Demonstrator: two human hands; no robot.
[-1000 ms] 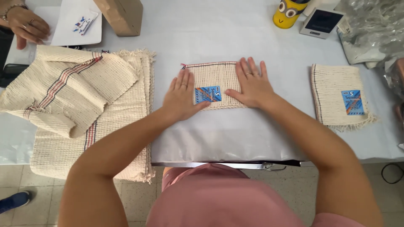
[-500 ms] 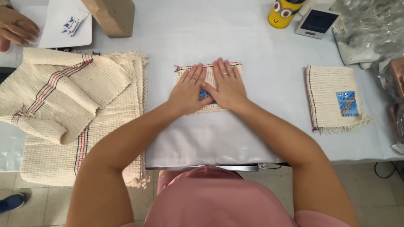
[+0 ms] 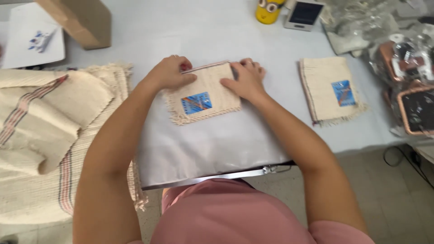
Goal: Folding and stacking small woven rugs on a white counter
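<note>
A small folded cream woven cloth (image 3: 205,92) with a blue label and a fringed edge lies on the pale grey table cover (image 3: 212,144) in front of me. My left hand (image 3: 169,72) grips its upper left corner with curled fingers. At the cloth's upper right edge, my right hand (image 3: 244,81) pinches and presses down. Both hands sit at the far edge of the cloth, a little apart.
A second folded cream cloth (image 3: 332,90) with a blue label lies to the right. A heap of cream cloths with red stripes (image 3: 40,131) fills the left. A cardboard box (image 3: 81,20), white paper (image 3: 31,40), yellow figure (image 3: 269,10), small screen device (image 3: 305,13) and plastic-wrapped items (image 3: 407,77) stand behind.
My hands moved from lying flat on the middle of the cloth to gripping its far corners. The view shifted closer and rightward; another person's hand at top left is out of sight.
</note>
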